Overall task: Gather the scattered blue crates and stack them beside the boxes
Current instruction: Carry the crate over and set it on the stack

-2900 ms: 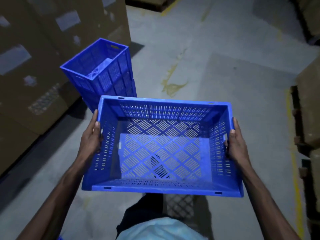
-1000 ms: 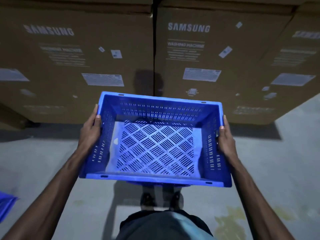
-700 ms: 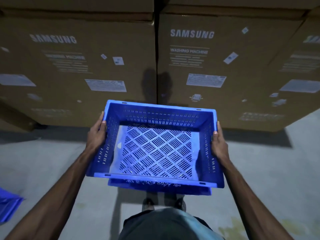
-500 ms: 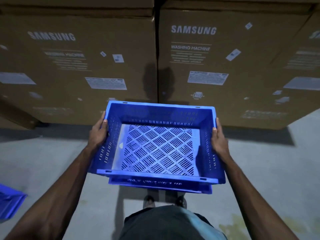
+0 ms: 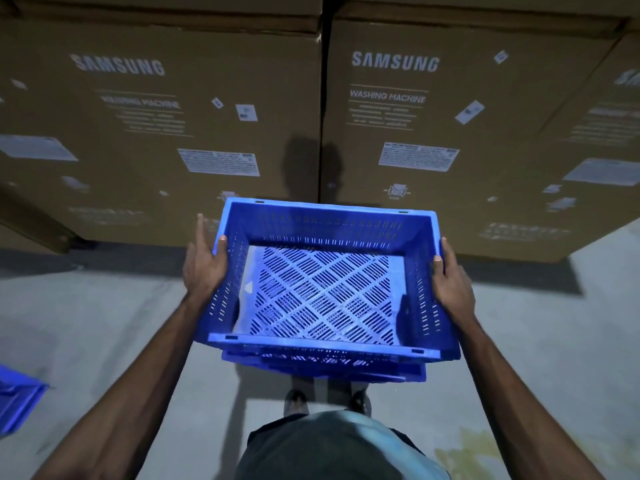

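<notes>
I hold an empty blue slotted crate (image 5: 322, 296) by its two short sides, level, in front of the cardboard boxes. My left hand (image 5: 204, 268) grips its left wall, thumb over the rim. My right hand (image 5: 450, 282) grips its right wall the same way. Just beneath it the rim of another blue crate (image 5: 325, 367) shows along the near side, closely lined up under the held one. Whether the two touch I cannot tell. A further blue crate (image 5: 17, 400) pokes in at the left edge on the floor.
Two big brown washing-machine boxes (image 5: 156, 133) (image 5: 450, 140) form a wall straight ahead, with a dark gap between them. Grey concrete floor (image 5: 86, 323) spreads left and right. My shoes (image 5: 325, 401) stand right behind the crates. A yellowish stain (image 5: 467, 452) marks the floor at lower right.
I turned from the open aisle to face the boxes. Over the last second the held crate sank toward the crate beneath it, and the boxes drew slightly nearer.
</notes>
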Demonstrator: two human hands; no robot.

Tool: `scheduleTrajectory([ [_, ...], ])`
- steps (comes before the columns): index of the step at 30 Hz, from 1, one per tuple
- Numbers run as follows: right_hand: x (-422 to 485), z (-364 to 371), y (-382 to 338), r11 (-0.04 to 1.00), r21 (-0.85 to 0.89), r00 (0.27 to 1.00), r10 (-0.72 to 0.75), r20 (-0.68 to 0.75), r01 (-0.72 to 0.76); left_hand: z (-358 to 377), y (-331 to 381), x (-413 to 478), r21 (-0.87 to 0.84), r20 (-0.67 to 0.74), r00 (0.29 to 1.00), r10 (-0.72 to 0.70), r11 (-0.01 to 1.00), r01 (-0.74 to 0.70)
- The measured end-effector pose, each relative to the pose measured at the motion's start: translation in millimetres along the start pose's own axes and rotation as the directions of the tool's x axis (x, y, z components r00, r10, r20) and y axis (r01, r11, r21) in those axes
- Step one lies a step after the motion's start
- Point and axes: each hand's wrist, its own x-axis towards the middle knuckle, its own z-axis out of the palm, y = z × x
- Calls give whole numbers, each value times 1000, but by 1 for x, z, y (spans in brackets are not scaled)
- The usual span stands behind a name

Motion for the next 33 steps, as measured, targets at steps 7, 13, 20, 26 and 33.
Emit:
scheduleTrajectory([
  [7, -49, -11, 7, 984, -133, 971, -143, -189, 119, -3, 30, -55, 101, -121, 932, 342, 938, -331],
  [13, -91, -2, 5, 898, -323, 920, -362, -151, 300, 27, 25, -109, -140, 309, 801, 514, 857, -496],
  [20, -122, 27, 10, 788, -380, 865, -496, 74, 484, 41, 18, -142, -3, 533, 669, 518, 792, -611],
  [26, -124, 28, 11, 710, -343, 785, -512, 348, 615, 38, 7, -164, 259, 523, 741, 421, 750, -608],
  [33, -124, 31, 11, 595, -394, 714, -580, 393, 700, 32, 5, -171, 357, 521, 696, 493, 616, -703],
])
